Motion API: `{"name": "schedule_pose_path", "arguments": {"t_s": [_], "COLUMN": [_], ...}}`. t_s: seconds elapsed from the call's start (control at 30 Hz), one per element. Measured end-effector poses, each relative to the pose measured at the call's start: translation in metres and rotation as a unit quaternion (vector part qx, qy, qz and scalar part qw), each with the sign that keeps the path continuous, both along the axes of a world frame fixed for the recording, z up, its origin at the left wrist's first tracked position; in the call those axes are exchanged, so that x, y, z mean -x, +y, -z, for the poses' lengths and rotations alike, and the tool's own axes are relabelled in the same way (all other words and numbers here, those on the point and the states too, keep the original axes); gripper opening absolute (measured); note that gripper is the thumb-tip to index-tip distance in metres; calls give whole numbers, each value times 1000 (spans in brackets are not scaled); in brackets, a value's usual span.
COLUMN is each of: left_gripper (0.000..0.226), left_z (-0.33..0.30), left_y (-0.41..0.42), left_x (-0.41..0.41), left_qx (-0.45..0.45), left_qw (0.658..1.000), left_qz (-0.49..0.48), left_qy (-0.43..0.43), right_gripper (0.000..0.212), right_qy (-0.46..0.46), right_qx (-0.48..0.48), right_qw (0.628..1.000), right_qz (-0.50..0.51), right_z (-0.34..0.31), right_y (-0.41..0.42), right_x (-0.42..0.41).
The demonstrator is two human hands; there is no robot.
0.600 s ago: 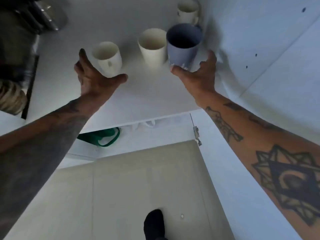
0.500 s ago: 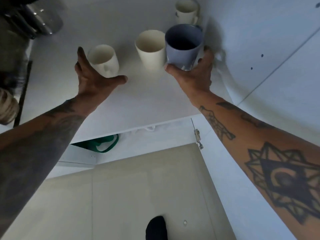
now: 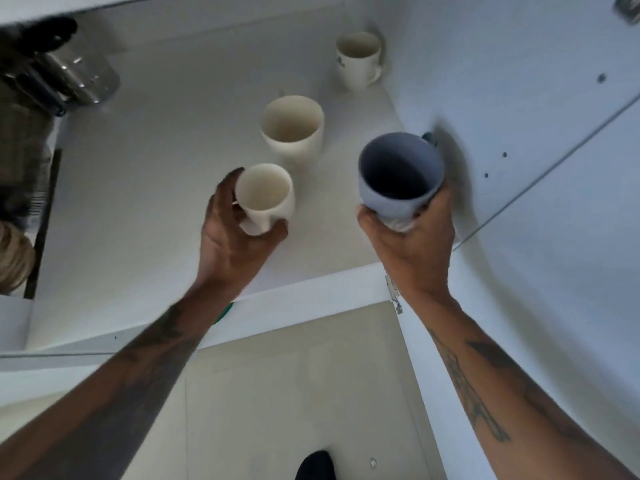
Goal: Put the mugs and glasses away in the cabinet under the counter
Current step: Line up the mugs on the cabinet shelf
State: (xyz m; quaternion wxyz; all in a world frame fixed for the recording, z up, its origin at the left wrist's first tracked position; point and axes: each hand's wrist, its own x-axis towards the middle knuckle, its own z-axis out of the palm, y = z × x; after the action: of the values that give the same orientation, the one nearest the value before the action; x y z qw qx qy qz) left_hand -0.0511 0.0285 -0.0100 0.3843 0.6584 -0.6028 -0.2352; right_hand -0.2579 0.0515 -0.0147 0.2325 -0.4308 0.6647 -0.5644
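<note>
My left hand (image 3: 232,237) grips a small cream mug (image 3: 265,197) from below and holds it just above the white counter (image 3: 156,202). A blue-grey mug (image 3: 400,174) sits in my right hand (image 3: 412,244), lifted off the counter close to the white wall on the right. Two mugs stand on the counter behind them: a larger cream cup (image 3: 292,128) in the middle and a white mug with a small blue mark (image 3: 358,58) at the far corner. Below the counter edge a pale cabinet door (image 3: 294,375) shows.
A steel kettle (image 3: 65,77) and dark items stand at the counter's far left. A white wall panel (image 3: 536,168) rises directly right of my right hand. A cabinet hinge (image 3: 393,294) sits under the counter edge. My dark shoe (image 3: 313,465) is on the floor below.
Both hands closed on their mugs and lifted them toward me: the left took the small cream mug, the right took the blue-grey mug. The view moved closer.
</note>
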Motion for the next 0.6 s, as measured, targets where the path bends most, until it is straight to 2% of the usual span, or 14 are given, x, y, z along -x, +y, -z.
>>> {"name": "schedule_pose_path", "arguments": {"t_s": [0.13,0.27,0.37,0.5,0.53,0.6], "left_gripper": [79,75,79,95,102,105], "left_z": [-1,3,3,-6,-11,-26], "left_y": [-7,-24,-43,-70,-74,-80], "left_x": [27,19,-9,-30,-29,-21], "left_qx": [15,33,1,-61,-56,31], "left_qw": [999,997,993,990,987,978], "left_qz": [14,-61,-112,-99,-105,-109], "left_qy": [-26,-37,-36,-83,-109,-176], "right_gripper": [88,89,88,87,86,84], "right_qy": [12,10,15,48,56,64], "right_qx": [-6,-4,-12,-10,-11,-10], "right_qw": [1000,1000,1000,999,998,998], "right_qz": [11,16,14,19,22,24], "right_z": [-1,-1,0,2,3,4], "right_y": [11,12,11,6,4,2], "right_x": [14,14,17,22,22,23]}}
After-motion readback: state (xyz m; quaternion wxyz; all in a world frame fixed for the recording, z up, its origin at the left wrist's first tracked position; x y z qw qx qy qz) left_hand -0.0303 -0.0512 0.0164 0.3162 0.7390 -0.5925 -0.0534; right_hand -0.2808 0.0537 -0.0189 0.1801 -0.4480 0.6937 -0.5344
